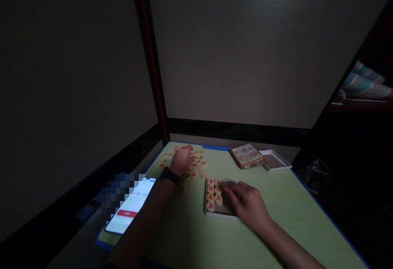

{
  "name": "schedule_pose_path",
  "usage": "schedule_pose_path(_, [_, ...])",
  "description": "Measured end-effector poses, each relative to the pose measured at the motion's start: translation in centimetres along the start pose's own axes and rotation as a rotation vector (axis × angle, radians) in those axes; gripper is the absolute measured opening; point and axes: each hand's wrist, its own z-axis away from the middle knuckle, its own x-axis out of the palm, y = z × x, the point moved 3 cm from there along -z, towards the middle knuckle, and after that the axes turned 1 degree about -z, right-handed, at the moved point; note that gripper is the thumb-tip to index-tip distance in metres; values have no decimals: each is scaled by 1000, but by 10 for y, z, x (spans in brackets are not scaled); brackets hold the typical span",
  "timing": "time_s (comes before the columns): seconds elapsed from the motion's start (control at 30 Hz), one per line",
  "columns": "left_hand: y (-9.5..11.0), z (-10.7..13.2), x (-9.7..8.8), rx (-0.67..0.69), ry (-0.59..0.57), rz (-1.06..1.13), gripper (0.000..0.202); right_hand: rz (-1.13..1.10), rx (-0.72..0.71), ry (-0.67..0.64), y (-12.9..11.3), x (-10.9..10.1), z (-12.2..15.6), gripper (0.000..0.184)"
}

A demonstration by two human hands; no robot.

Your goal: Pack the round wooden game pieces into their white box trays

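Observation:
On a green mat [270, 203] lies a heap of round wooden chess pieces [198, 164] with red and dark characters. My left hand [181, 159], a dark watch on its wrist, rests on the heap with the fingers curled; what they hold is hidden. A shallow white box tray [211, 212] in front of me holds two short rows of pieces [214, 194]. My right hand [247, 204] lies over the right part of the tray, fingers bent down onto it, pressing on a piece near its top edge.
A lit phone [130, 209] showing a timer lies at the mat's left edge. At the back right sit an orange printed box lid [248, 155] and a white box part [275, 159]. Walls stand close behind; dark clutter is on the right.

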Motion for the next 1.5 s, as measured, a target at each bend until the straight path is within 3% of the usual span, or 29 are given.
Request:
schedule_pose_path(0.1, [24, 17, 4, 98, -4, 358, 25, -31, 52, 59, 6, 0, -1, 28])
schedule_pose_path(0.27, [68, 52, 20, 187, -238, 985, 38, -131, 50, 136, 10, 0, -3, 34])
schedule_pose_path(0.4, [81, 67, 27, 130, -392, 1171, 39, -132, -37, 123, 8, 1, -2, 27])
schedule_pose_path(0.67, [71, 65, 33, 138, -341, 1154, 36, -84, 34, 30, 4, -3, -4, 25])
schedule_pose_path(0.8, [55, 56, 34, 114, -170, 1019, 36, 56, 62, -140, 0, -13, -8, 19])
schedule_pose_path(0.97, [40, 51, 31, 91, -75, 738, 19, 60, 10, -335, -8, -17, -9, 19])
schedule_pose_path(1.2, [42, 55, 28, 76, -126, 703, 16, 168, -39, -386, -4, -13, -5, 15])
schedule_pose_path(1.5, [46, 58, 26, 118, -115, 643, 14, 203, 22, -529, -2, -16, -5, 9])
